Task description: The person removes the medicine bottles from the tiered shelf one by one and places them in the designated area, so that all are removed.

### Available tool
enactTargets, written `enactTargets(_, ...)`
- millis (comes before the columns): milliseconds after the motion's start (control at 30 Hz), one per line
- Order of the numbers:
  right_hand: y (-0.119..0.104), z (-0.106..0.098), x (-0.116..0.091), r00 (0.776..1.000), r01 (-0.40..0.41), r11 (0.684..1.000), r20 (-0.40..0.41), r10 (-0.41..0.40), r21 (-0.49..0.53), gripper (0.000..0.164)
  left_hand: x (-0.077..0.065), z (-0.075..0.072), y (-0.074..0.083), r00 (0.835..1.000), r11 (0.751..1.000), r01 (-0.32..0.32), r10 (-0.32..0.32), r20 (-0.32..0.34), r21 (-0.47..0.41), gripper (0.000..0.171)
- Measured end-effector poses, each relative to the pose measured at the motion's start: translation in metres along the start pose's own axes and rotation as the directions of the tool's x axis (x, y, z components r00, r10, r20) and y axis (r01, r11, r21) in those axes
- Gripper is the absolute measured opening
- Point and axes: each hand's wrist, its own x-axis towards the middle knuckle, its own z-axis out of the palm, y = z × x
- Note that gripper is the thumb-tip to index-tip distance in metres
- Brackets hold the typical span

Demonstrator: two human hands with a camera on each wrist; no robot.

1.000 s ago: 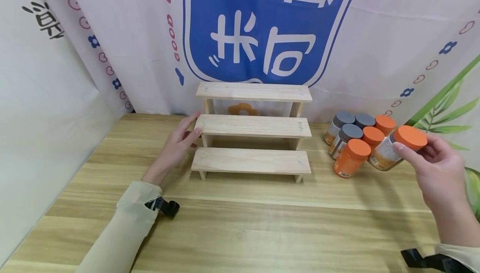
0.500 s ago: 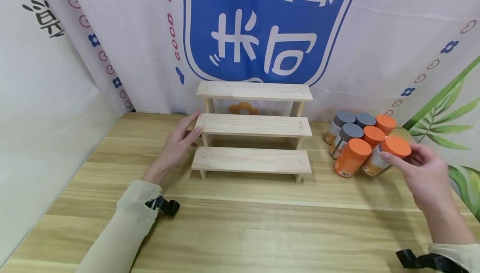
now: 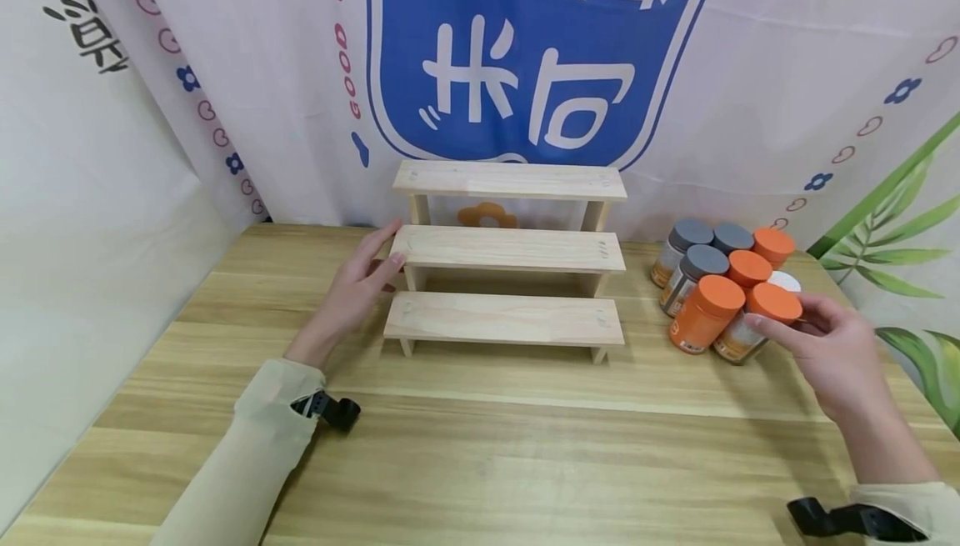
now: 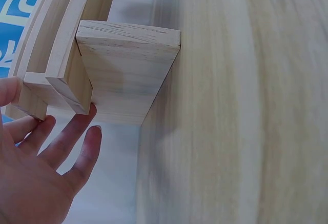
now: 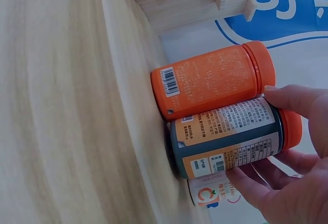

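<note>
A three-step wooden display stand [image 3: 504, 317] stands against the back cloth. My left hand [image 3: 348, 300] holds the left end of its middle step, thumb on the board's top and fingers at its end and edge, as the left wrist view of the hand [image 4: 46, 167] shows. My right hand [image 3: 843, 358] grips a grey jar with an orange lid [image 3: 774, 303], thumb on one side and fingers on the other. In the right wrist view this labelled jar [image 5: 225, 137] stands side by side with an all-orange jar [image 5: 210, 80]. The palm side of the right hand is partly hidden.
Several more jars with grey lids [image 3: 703, 261] and orange lids [image 3: 773, 242] cluster at the table's back right. A white lid [image 3: 785, 281] shows behind the held jar. The wooden table [image 3: 525, 454] meets a printed cloth [image 3: 787, 71] at the back.
My right hand has moved left and down with the orange-lidded jar, bringing it beside the all-orange jar. A white lid has come into view behind it. The left hand stays on the stand.
</note>
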Motion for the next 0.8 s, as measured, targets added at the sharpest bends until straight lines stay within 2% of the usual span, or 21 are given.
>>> enactTargets(467, 0.0016, 0.0024, 0.0004, 0.999, -0.023, 1.0, 0.023, 0.023, 0.02, 0.043, 0.0002, 0.0, 0.0, 1.0, 1.0, -0.004, 0.004, -0.002, -0.005, 0.06)
enactTargets(800, 0.0022, 0.0026, 0.0016, 0.999, -0.039, 0.999, 0.023, 0.04, -0.036, 0.07, 0.0007, 0.0, 0.0008, 1.0, 1.0, -0.004, 0.004, 0.001, -0.006, 0.06)
